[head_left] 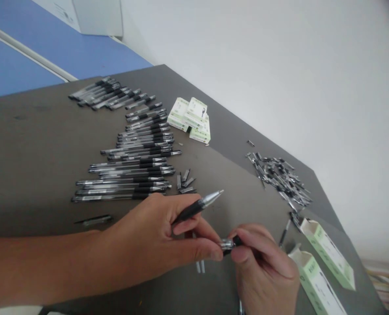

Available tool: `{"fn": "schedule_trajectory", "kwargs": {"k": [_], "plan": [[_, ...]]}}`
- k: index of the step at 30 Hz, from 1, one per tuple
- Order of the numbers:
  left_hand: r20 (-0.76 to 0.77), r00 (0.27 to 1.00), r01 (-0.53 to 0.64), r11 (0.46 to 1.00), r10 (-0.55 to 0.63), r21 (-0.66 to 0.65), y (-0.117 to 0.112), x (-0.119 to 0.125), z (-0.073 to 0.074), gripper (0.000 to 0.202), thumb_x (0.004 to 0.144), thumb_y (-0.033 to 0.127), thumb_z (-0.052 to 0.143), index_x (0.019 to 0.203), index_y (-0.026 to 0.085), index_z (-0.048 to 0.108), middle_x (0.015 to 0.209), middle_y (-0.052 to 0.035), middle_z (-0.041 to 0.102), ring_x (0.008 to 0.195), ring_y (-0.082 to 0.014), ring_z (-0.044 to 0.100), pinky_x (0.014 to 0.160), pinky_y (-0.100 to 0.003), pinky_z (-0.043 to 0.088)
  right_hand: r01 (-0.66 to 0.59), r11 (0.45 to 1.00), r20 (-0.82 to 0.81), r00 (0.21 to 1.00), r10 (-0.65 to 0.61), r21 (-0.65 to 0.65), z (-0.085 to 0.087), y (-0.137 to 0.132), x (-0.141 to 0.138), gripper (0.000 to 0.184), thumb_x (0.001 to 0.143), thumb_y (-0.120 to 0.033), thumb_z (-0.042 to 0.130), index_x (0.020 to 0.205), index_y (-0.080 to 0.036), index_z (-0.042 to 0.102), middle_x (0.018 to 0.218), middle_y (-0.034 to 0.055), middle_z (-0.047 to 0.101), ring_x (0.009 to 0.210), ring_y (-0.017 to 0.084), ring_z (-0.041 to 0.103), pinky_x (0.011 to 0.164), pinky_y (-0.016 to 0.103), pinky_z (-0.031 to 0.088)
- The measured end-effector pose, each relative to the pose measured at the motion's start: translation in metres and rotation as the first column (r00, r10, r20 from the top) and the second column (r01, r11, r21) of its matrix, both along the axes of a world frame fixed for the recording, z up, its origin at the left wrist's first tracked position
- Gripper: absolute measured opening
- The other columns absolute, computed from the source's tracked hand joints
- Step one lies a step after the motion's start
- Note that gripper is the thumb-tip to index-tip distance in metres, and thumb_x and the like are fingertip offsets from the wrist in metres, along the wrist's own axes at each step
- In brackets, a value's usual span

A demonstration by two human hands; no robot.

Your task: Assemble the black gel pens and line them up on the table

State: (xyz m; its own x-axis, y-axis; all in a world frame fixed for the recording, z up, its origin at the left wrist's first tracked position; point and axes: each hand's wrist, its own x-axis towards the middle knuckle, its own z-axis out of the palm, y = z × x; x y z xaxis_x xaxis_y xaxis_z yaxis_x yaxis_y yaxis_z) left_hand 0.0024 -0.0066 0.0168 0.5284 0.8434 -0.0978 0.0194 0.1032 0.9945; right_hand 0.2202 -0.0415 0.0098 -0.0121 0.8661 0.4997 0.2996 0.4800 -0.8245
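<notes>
My left hand (171,238) is closed around a gel pen (194,209) with a black grip; its bare silver tip points up and to the right. The same hand's thumb and finger pinch a small clear pen part with a black end (227,244), which looks like a pen cap. My right hand (268,267) is closed, fingertips gripping the black end of that part. Two pale strips (200,266) show below my left hand; what they belong to is hidden. Several small clear and black pen pieces (186,180) lie just beyond my left hand.
Many uncapped pens (135,162) lie in a long row on the grey table (33,144). One dark piece (94,220) lies near my left forearm. A heap of small pen parts (281,179) is at right. Green-white boxes (189,118) are stacked behind; two opened boxes (328,253) lie at right.
</notes>
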Motion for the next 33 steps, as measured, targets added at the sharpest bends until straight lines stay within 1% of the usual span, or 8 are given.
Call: {"fn": "schedule_trajectory", "kwargs": {"k": [3, 8, 15, 18, 22, 27, 30, 33], "plan": [[0.044, 0.999, 0.008, 1.0, -0.008, -0.014, 0.0, 0.0, 0.001, 0.052, 0.087, 0.037, 0.085, 0.068, 0.023, 0.04, 0.085, 0.007, 0.085, 0.067, -0.0117, 0.07, 0.057, -0.02, 0.046, 0.012, 1.0, -0.001, 1.0, -0.012, 0.024, 0.0, 0.0, 0.001, 0.013, 0.088, -0.035, 0.09, 0.101, -0.035, 0.087, 0.082, -0.0048, 0.078, 0.063, 0.008, 0.073, 0.055, 0.014, 0.059], [0.05, 0.999, 0.006, 1.0, -0.006, -0.009, 0.0, 0.001, 0.001, 0.053, 0.087, 0.037, 0.086, 0.068, 0.023, 0.039, 0.089, 0.0085, 0.087, 0.069, -0.0117, 0.072, 0.058, -0.019, 0.047, 0.004, 0.998, -0.008, 1.0, -0.003, 0.065, -0.004, 0.0, 0.002, 0.017, 0.086, -0.031, 0.092, 0.102, -0.033, 0.086, 0.083, -0.0033, 0.078, 0.064, 0.011, 0.074, 0.051, 0.019, 0.059], [0.067, 0.997, -0.028, 0.999, 0.026, 0.035, -0.002, 0.002, -0.001, 0.049, 0.085, 0.033, 0.086, 0.068, 0.023, 0.041, 0.08, 0.009, 0.084, 0.067, -0.0127, 0.072, 0.052, -0.02, 0.041, 0.006, 0.994, -0.083, 0.997, 0.003, 0.108, -0.009, -0.001, -0.001, 0.016, 0.088, -0.03, 0.09, 0.103, -0.032, 0.086, 0.079, -0.0022, 0.077, 0.067, 0.014, 0.073, 0.056, 0.025, 0.06], [0.011, 0.999, -0.04, 0.997, 0.039, 0.073, -0.004, 0.002, 0.0, 0.035, 0.085, 0.03, 0.086, 0.071, 0.022, 0.055, 0.074, 0.0089, 0.08, 0.064, -0.0125, 0.07, 0.05, -0.02, 0.038, -0.008, 0.997, -0.091, 0.996, 0.015, 0.079, -0.011, -0.002, 0.0, 0.019, 0.087, -0.027, 0.091, 0.104, -0.033, 0.086, 0.081, -0.0026, 0.076, 0.067, 0.013, 0.071, 0.056, 0.024, 0.058], [-0.05, 0.998, -0.034, 0.991, 0.041, 0.13, -0.002, 0.001, 0.001, 0.023, 0.089, 0.039, 0.084, 0.08, 0.021, 0.071, 0.063, 0.008, 0.072, 0.055, -0.012, 0.065, 0.044, -0.021, 0.03, 0.001, 0.999, -0.075, 0.997, 0.002, 0.04, -0.011, -0.004, 0.0, 0.014, 0.087, -0.028, 0.091, 0.098, -0.033, 0.085, 0.081, -0.004, 0.075, 0.063, 0.012, 0.07, 0.053, 0.023, 0.057], [-0.091, 0.995, -0.019, 0.967, 0.043, 0.253, 0.0, -0.002, -0.003, 0.027, 0.088, 0.046, 0.085, 0.081, 0.023, 0.073, 0.058, 0.0077, 0.066, 0.048, -0.0114, 0.059, 0.039, -0.021, 0.029, 0.016, 0.997, -0.036, 0.999, -0.013, 0.075, -0.007, -0.002, -0.004, 0.011, 0.088, -0.025, 0.09, 0.095, -0.032, 0.085, 0.08, -0.0051, 0.076, 0.062, 0.01, 0.071, 0.053, 0.021, 0.059], [-0.165, 0.985, 0.008, 0.942, 0.05, 0.336, -0.001, -0.005, -0.002, 0.026, 0.093, 0.046, 0.078, 0.084, 0.022, 0.074, 0.06, 0.0061, 0.068, 0.047, -0.011, 0.058, 0.04, -0.02, 0.032, 0.015, 0.994, 0.0, 1.0, -0.015, 0.109, -0.007, -0.002, -0.003, 0.012, 0.089, -0.023, 0.089, 0.097, -0.031, 0.086, 0.08, -0.0038, 0.076, 0.063, 0.012, 0.072, 0.053, 0.022, 0.06], [-0.223, 0.972, 0.016, 0.933, 0.069, 0.36, -0.003, -0.006, 0.001, 0.025, 0.097, 0.044, 0.073, 0.089, 0.021, 0.075, 0.065, 0.0044, 0.072, 0.05, -0.0112, 0.06, 0.042, -0.02, 0.033, 0.03, 0.991, 0.042, 0.998, -0.035, 0.13, -0.008, -0.004, -0.001, 0.016, 0.092, -0.022, 0.086, 0.103, -0.033, 0.087, 0.08, -0.0022, 0.076, 0.063, 0.013, 0.072, 0.052, 0.024, 0.059]]}}
